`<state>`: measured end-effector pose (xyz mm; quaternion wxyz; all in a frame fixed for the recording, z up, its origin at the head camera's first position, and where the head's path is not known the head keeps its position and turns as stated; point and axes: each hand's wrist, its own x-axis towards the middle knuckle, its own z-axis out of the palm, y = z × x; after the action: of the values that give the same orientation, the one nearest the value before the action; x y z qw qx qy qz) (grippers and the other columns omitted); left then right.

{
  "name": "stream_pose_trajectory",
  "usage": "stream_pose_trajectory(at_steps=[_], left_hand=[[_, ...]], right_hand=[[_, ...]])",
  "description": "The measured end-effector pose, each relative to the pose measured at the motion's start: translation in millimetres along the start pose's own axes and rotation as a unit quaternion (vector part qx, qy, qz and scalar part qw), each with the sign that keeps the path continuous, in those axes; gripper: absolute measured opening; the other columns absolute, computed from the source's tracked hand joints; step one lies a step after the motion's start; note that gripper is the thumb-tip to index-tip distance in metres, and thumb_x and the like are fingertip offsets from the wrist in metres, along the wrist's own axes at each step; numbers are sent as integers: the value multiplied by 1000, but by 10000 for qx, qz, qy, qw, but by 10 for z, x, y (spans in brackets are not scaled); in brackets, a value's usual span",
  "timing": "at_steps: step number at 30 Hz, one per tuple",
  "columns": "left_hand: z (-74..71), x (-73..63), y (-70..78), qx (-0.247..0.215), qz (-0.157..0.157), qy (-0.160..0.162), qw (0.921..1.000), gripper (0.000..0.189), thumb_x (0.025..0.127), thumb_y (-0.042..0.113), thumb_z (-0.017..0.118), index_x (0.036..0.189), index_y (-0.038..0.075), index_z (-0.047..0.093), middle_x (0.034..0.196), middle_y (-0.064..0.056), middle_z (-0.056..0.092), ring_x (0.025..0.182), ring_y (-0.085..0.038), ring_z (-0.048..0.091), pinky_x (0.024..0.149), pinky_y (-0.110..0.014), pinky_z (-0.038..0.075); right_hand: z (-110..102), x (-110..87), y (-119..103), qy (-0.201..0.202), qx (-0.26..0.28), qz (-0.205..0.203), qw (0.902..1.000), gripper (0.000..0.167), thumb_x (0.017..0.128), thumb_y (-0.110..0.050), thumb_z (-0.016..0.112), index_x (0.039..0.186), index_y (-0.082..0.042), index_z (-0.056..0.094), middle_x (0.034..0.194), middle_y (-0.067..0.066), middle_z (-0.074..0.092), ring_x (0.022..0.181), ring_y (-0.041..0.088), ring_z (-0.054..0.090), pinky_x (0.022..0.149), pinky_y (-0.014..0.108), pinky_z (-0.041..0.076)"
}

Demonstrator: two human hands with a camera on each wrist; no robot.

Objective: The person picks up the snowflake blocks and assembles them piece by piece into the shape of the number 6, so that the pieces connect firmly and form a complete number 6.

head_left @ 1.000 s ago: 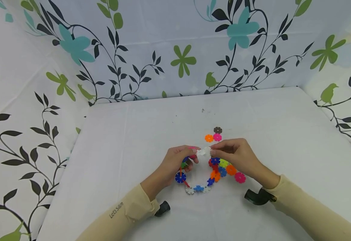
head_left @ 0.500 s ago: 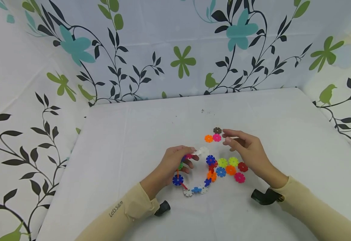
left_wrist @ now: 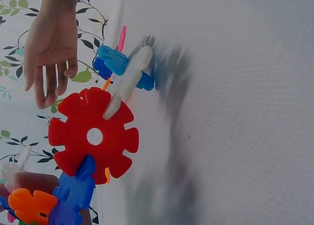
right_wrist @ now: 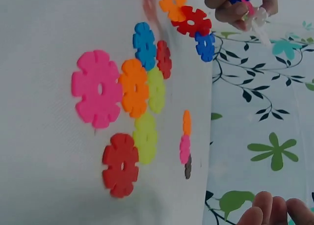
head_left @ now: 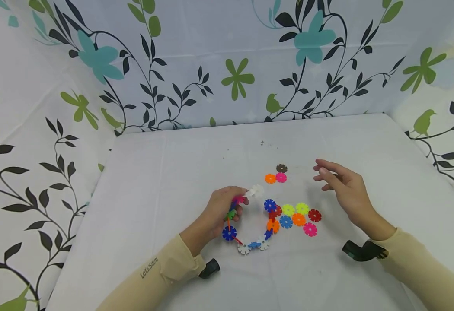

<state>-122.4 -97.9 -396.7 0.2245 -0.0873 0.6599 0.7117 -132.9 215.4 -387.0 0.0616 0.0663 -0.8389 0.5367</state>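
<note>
My left hand [head_left: 217, 211] pinches one end of a curved chain of slotted plastic flower discs, near a pink disc [head_left: 238, 199]. Beyond the fingertips a white disc [head_left: 256, 191] forms that end of the chain. The chain bends round in an almost closed loop, past a dark blue disc [head_left: 229, 237] and a light blue disc [head_left: 254, 245], to another blue disc [head_left: 270, 203] at its other end. In the left wrist view a red disc [left_wrist: 71, 141] of the chain is close. My right hand [head_left: 345, 190] is apart, fingers loosely bent, holding nothing.
Right of the chain lie several loose discs, among them a pink disc [head_left: 310, 232], a red disc [head_left: 314, 218] and a lime disc [head_left: 302, 211]. Farther back lie a brown disc [head_left: 282, 171], an orange disc [head_left: 270, 181] and another pink disc [head_left: 281, 180]. Patterned cloth [head_left: 196, 52] hangs behind the white table [head_left: 172, 172].
My right hand has let go of the white disc at the chain's end and moved right. My left hand keeps hold and shifts slightly left; the chain's ends stand a little apart.
</note>
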Motion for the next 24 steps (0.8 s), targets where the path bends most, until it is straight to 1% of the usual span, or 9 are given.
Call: stream_pose_trajectory(at_steps=[4, 6, 8, 12, 13, 15, 18, 20, 24], left_hand=[[-20, 21, -4, -161, -115, 66, 9998, 36, 98, 32, 59, 118, 3, 63, 92, -11, 62, 61, -14, 53, 60, -22, 52], [-29, 27, -5, -198, -141, 85, 9997, 37, 98, 32, 59, 120, 2, 62, 87, -9, 60, 61, -14, 53, 61, -22, 52], [-41, 32, -5, -212, -153, 93, 9996, 39, 97, 32, 60, 122, 2, 62, 83, -8, 59, 61, -14, 53, 62, -22, 52], [-55, 41, -3, -279, -122, 59, 9995, 39, 98, 30, 59, 126, 3, 65, 90, -7, 59, 62, -14, 53, 62, -22, 51], [-57, 41, -1, -297, -140, 48, 9994, 39, 98, 29, 59, 127, 4, 66, 92, -7, 59, 62, -14, 53, 61, -22, 51], [-58, 41, 0, -343, -163, 12, 9993, 37, 99, 27, 57, 129, 7, 68, 97, -8, 59, 62, -13, 52, 61, -21, 51], [-60, 38, 5, -390, -220, -24, 9990, 36, 100, 26, 56, 129, 10, 69, 98, -9, 59, 62, -13, 51, 59, -21, 50], [-62, 36, 7, -416, -269, -34, 9988, 36, 100, 26, 56, 129, 12, 69, 96, -9, 58, 62, -13, 50, 59, -20, 50], [-64, 36, 18, -419, -334, 0, 9986, 36, 99, 26, 57, 127, 10, 71, 85, -7, 56, 60, -13, 50, 59, -21, 49]], right_hand=[[-78, -27, 108, -98, -257, 324, 9991, 48, 105, -35, 56, 143, -6, 58, 120, -1, 69, 99, 12, 66, 74, 18, 54], [-119, -44, 161, -229, -356, 485, 9979, 48, 104, -36, 57, 142, -5, 58, 120, 4, 70, 99, 16, 65, 73, 20, 54], [-163, -61, 208, -441, -543, 673, 9953, 49, 103, -38, 58, 141, -6, 59, 124, 9, 68, 100, 22, 62, 72, 22, 54], [-242, -82, 301, -1033, -1042, 928, 9848, 46, 101, -38, 63, 136, -8, 65, 126, 16, 67, 100, 28, 57, 68, 28, 53], [-255, -84, 321, -1199, -1155, 953, 9814, 45, 99, -37, 65, 134, -9, 67, 124, 15, 67, 100, 27, 57, 68, 28, 53], [-269, -88, 360, -1513, -1328, 916, 9752, 41, 97, -33, 70, 129, -8, 70, 119, 13, 70, 98, 26, 58, 67, 29, 54], [-272, -93, 384, -1896, -1496, 751, 9675, 37, 92, -28, 76, 122, -8, 73, 112, 8, 72, 93, 24, 60, 67, 29, 55], [-267, -95, 388, -2028, -1573, 649, 9643, 36, 88, -26, 80, 119, -8, 75, 105, 5, 72, 88, 23, 60, 65, 28, 53], [-249, -103, 381, -2131, -1775, 533, 9593, 37, 81, -26, 86, 114, -10, 77, 93, -1, 68, 80, 20, 57, 61, 26, 49]])
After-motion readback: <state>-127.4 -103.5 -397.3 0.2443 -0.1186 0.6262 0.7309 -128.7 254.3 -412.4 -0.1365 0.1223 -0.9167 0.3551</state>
